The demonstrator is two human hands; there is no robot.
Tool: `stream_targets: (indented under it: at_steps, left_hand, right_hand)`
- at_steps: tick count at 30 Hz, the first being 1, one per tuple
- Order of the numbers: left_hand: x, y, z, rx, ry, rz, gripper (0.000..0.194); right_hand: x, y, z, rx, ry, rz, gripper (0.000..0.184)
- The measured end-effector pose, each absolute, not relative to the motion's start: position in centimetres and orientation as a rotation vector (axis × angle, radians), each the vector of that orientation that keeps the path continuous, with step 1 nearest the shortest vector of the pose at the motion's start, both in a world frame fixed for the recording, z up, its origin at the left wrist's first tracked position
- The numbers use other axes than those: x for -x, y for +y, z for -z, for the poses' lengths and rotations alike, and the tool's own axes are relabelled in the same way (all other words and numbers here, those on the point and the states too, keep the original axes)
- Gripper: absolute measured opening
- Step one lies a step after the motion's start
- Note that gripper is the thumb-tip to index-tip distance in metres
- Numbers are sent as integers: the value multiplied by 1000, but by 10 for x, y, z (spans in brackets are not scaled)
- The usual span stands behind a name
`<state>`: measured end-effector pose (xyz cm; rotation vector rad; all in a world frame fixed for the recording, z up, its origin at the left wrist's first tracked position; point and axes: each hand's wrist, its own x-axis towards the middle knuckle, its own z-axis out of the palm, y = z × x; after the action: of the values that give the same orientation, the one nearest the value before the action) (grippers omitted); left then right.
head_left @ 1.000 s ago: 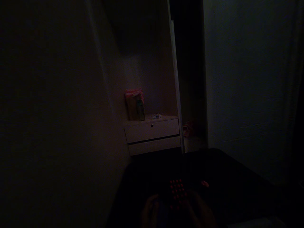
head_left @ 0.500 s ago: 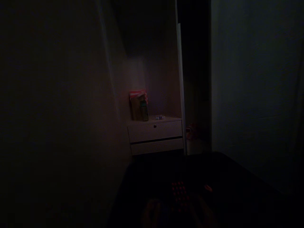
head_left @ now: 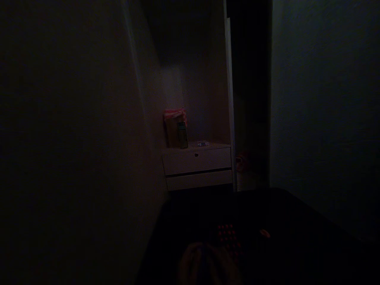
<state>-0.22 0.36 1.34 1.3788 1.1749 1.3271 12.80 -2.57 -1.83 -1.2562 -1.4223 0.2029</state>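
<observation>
The view is very dark. At the bottom, my left hand (head_left: 187,264) is curled against a dark bluish thing (head_left: 203,253) whose kind I cannot make out. My right hand (head_left: 224,264) is close beside it, fingers bent toward the same thing from the other side. Just beyond my right hand lies an item with rows of red dots (head_left: 228,234) on the dark surface (head_left: 190,213). A small orange-red piece (head_left: 265,233) rests farther right.
Ahead stands a cabinet with pale drawers (head_left: 197,161). On its shelf are a red-and-white packet (head_left: 174,114), a green-topped container (head_left: 182,135) and a small whitish cluster (head_left: 203,143). Walls rise at left (head_left: 89,138) and right (head_left: 323,118). A reddish bundle (head_left: 242,162) lies in the dark gap.
My right hand has moved left, in to my left hand and the bluish thing. The camera view has shifted slightly, so the cabinet appears a little higher and farther right.
</observation>
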Motion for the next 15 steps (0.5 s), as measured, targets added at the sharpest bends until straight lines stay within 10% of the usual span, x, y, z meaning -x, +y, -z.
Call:
stream_targets:
  at_steps: [15]
  left_hand:
    - [3, -2, -8, -1216, 1257, -1385, 54]
  right_hand:
    - [-104, -38, 45, 1221, -1265, -353, 41]
